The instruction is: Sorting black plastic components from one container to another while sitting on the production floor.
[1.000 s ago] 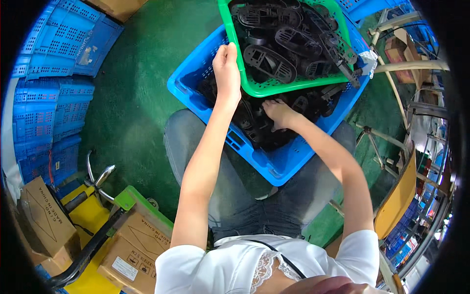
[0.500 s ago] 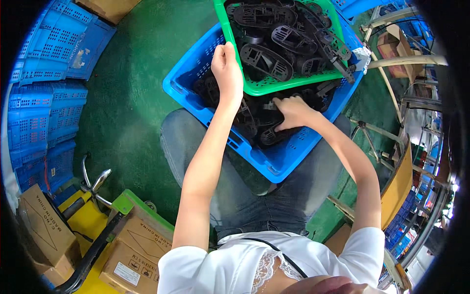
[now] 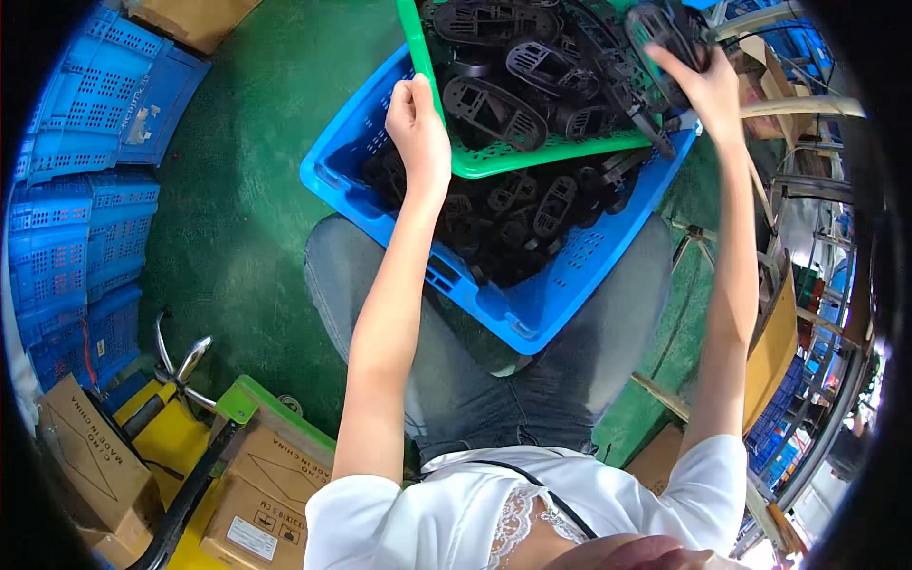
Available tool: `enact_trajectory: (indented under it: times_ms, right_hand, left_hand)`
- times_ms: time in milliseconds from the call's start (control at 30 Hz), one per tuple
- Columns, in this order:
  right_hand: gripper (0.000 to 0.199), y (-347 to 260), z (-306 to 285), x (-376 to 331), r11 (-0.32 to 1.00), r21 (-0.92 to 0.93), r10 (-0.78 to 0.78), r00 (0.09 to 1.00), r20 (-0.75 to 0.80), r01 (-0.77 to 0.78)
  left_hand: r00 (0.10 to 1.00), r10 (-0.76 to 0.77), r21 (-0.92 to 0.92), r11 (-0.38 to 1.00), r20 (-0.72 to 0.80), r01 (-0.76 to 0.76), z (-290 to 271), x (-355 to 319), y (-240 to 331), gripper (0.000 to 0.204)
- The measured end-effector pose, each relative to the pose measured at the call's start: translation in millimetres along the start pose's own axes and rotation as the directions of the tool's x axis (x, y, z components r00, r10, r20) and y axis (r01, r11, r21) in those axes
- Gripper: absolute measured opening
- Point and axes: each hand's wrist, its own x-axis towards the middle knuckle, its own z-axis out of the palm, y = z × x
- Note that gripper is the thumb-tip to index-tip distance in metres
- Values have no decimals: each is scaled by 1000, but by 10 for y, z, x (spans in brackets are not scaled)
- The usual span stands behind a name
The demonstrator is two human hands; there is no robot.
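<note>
Left hand [image 3: 418, 128] clamped on near-left rim of green tray [image 3: 532, 161], perched atop blue crate [image 3: 532, 313] on lap. Right hand [image 3: 708, 85], fingers closed around black plastic part [image 3: 655, 33], far right. Risk: tray tips, parts spill.

She sits with a blue crate [image 3: 556, 313] on her lap, a green crate [image 3: 532, 160] stacked across its far edge. Her left hand [image 3: 418, 133] grips the green crate's near left corner. Her right hand [image 3: 703, 81] is raised at its far right side, fingers closed on a black plastic part [image 3: 655, 33]. More black parts [image 3: 518, 214] fill both crates.
</note>
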Motion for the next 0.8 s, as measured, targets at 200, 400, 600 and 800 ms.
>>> enact_trajectory:
  times_ms: [200, 400, 600, 800]
  right_hand:
    - [101, 483, 407, 394, 992, -97, 106, 933, 343, -77]
    - [85, 862, 422, 352, 977, 207, 25, 990, 142, -54]
    - [62, 1366, -150, -81, 997, -54, 68, 987, 143, -61]
    - [56, 1163, 76, -798, 956, -194, 285, 844, 454, -218]
  left_hand:
    - [1000, -10, 10, 1000, 1, 10, 34, 31, -19, 35]
    - [1000, -16, 7, 1000, -9, 16, -9, 22, -5, 35]
    - [1000, -25, -45, 999, 5, 25, 58, 12, -26, 35]
    - [999, -45, -64, 997, -1, 45, 22, 23, -40, 34]
